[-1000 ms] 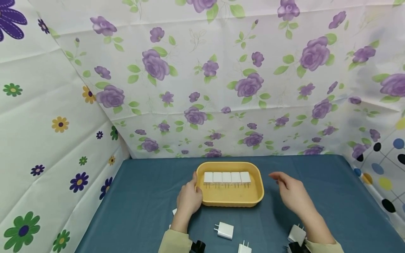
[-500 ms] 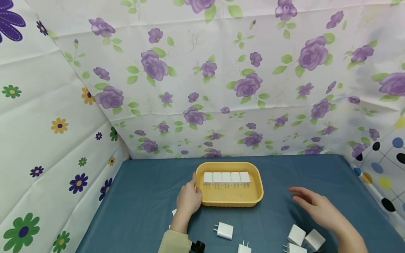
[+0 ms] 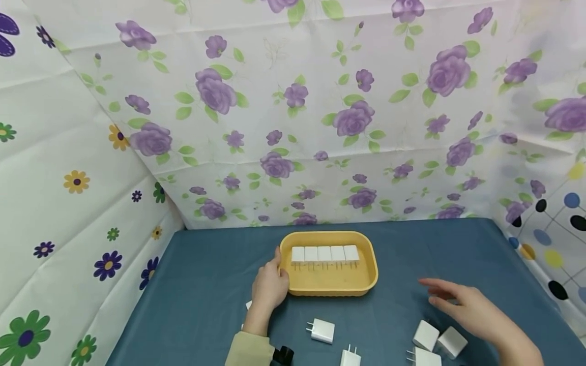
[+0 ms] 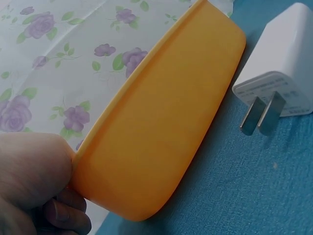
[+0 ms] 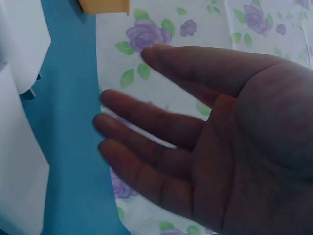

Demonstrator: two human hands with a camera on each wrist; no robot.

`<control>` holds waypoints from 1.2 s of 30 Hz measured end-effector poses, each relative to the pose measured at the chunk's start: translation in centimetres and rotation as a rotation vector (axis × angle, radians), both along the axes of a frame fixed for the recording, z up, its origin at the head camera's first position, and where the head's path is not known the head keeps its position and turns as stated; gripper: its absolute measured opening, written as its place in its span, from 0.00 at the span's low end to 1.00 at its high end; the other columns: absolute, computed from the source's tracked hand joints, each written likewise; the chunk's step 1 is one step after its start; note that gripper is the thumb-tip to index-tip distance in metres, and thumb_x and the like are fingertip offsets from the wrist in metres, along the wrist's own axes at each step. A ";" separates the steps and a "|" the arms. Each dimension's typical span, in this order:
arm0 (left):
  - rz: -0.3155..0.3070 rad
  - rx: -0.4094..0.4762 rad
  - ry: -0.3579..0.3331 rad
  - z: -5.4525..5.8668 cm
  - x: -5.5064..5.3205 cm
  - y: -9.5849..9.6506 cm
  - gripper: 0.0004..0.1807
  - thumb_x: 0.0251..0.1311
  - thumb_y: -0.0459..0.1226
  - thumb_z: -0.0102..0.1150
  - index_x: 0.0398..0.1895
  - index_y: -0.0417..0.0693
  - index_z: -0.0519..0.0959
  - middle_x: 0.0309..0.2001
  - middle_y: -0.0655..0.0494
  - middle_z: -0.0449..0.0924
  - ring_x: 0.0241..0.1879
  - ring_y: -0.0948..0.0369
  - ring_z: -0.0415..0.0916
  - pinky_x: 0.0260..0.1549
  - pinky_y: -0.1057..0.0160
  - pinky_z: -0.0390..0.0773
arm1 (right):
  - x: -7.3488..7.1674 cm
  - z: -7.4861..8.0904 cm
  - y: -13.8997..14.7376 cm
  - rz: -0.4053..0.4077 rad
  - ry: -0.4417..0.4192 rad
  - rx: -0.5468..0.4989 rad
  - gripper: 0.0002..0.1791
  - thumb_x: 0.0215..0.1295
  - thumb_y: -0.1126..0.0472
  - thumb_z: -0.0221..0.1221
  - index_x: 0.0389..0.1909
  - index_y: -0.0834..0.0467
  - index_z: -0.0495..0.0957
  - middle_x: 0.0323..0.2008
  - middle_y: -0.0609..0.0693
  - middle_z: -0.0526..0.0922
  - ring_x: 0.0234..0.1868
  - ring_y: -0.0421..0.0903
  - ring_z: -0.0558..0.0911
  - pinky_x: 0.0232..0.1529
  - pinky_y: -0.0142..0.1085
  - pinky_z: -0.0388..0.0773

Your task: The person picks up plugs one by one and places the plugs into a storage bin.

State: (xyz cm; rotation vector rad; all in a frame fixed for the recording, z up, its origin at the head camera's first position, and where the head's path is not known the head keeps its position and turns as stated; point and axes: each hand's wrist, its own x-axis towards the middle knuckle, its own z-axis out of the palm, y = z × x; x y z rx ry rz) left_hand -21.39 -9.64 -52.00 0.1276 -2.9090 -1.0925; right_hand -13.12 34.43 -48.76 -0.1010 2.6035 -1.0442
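A yellow tray (image 3: 327, 288) stands on the table with a row of several white plug chargers (image 3: 324, 254) inside, prongs toward me. My left hand (image 3: 269, 285) grips the tray at its left end; the left wrist view shows the hand (image 4: 36, 181) at the tray's corner, its fingers curled below the rim. Off to the right, my right hand (image 3: 473, 310) hovers with nothing in it. Its fingers are spread and relaxed in the right wrist view. Close by it lies a cluster of three white chargers, one of them a charger (image 3: 452, 341) nearest the hand.
Two loose chargers lie in front of the tray, one charger (image 3: 321, 331) on its side and another charger (image 3: 350, 357) at the bottom edge. A white piece (image 3: 248, 305) shows partly behind my left wrist. Flowered cloth (image 3: 320, 127) hangs behind the blue table (image 3: 206, 305).
My right hand has moved right and down, away from the tray, and uncovered the charger cluster. The left hand stays on the tray. The head view has shifted slightly.
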 end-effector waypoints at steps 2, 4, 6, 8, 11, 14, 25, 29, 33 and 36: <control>0.001 0.000 0.000 0.1 0.0 -0.1 0.35 0.74 0.33 0.55 0.83 0.45 0.65 0.45 0.36 0.87 0.16 0.55 0.68 0.18 0.55 0.64 | -0.1 0.2 0.1 0.027 -0.008 0.010 0.26 0.77 0.53 0.64 0.72 0.56 0.79 0.63 0.60 0.84 0.55 0.56 0.85 0.48 0.53 0.83; 0.001 0.000 -0.002 0.2 0.0 -0.1 0.35 0.74 0.33 0.55 0.83 0.45 0.65 0.43 0.37 0.87 0.16 0.55 0.69 0.19 0.55 0.65 | -0.1 0.2 0.1 0.052 -0.012 0.024 0.23 0.75 0.56 0.66 0.68 0.56 0.83 0.61 0.59 0.85 0.54 0.57 0.86 0.48 0.53 0.84; 0.002 0.001 -0.005 0.3 0.1 -0.1 0.35 0.74 0.33 0.56 0.83 0.45 0.65 0.42 0.37 0.87 0.16 0.55 0.69 0.19 0.56 0.65 | -0.2 0.1 0.0 0.086 -0.013 0.026 0.21 0.71 0.62 0.68 0.64 0.56 0.86 0.59 0.60 0.86 0.55 0.60 0.85 0.47 0.54 0.84; 0.004 -0.002 -0.004 0.2 0.1 -0.2 0.35 0.74 0.33 0.56 0.83 0.44 0.65 0.42 0.37 0.87 0.17 0.55 0.69 0.19 0.56 0.65 | -0.2 -0.2 -0.2 0.130 -0.018 0.018 0.22 0.66 0.67 0.70 0.62 0.57 0.87 0.58 0.61 0.85 0.57 0.65 0.84 0.48 0.56 0.84; 0.006 -0.007 -0.002 0.2 0.1 -0.2 0.34 0.74 0.33 0.56 0.83 0.44 0.65 0.42 0.36 0.87 0.17 0.55 0.69 0.19 0.56 0.65 | -0.3 -0.7 -1.1 0.179 -0.079 -0.014 0.28 0.57 0.73 0.72 0.60 0.56 0.88 0.58 0.62 0.85 0.59 0.70 0.81 0.50 0.60 0.82; 0.007 -0.008 0.002 0.2 0.2 -0.1 0.34 0.74 0.33 0.56 0.83 0.44 0.65 0.46 0.35 0.87 0.17 0.55 0.69 0.19 0.55 0.65 | -0.2 -1.1 -2.0 0.192 -0.149 -0.035 0.32 0.51 0.76 0.72 0.58 0.51 0.89 0.58 0.59 0.83 0.60 0.70 0.79 0.53 0.64 0.79; 0.000 -0.013 0.002 0.3 -0.2 0.0 0.35 0.74 0.33 0.56 0.83 0.46 0.65 0.44 0.35 0.87 0.17 0.55 0.69 0.19 0.55 0.65 | -0.3 -1.4 -3.0 0.147 -0.160 -0.006 0.31 0.48 0.78 0.71 0.50 0.45 0.91 0.52 0.50 0.83 0.53 0.57 0.81 0.53 0.60 0.79; -0.009 -0.017 0.005 0.1 -0.2 -0.1 0.35 0.73 0.33 0.55 0.83 0.45 0.65 0.51 0.35 0.87 0.18 0.55 0.69 0.20 0.55 0.66 | -0.3 -1.5 -2.8 0.164 -0.114 0.004 0.32 0.51 0.81 0.65 0.51 0.47 0.91 0.51 0.51 0.84 0.49 0.54 0.81 0.48 0.56 0.80; -0.005 -0.018 -0.006 0.0 -0.2 0.0 0.35 0.74 0.33 0.55 0.83 0.46 0.65 0.44 0.36 0.87 0.17 0.55 0.69 0.20 0.55 0.66 | -0.3 -1.6 -2.9 0.136 -0.090 0.010 0.34 0.54 0.86 0.58 0.49 0.48 0.92 0.51 0.51 0.85 0.51 0.57 0.83 0.50 0.57 0.81; 0.000 -0.017 -0.011 0.1 -0.2 0.0 0.35 0.74 0.34 0.56 0.83 0.46 0.65 0.46 0.36 0.87 0.17 0.56 0.69 0.20 0.56 0.66 | -0.3 -1.5 -3.0 0.102 -0.093 0.005 0.40 0.51 0.90 0.51 0.46 0.47 0.92 0.53 0.53 0.86 0.57 0.63 0.82 0.55 0.60 0.79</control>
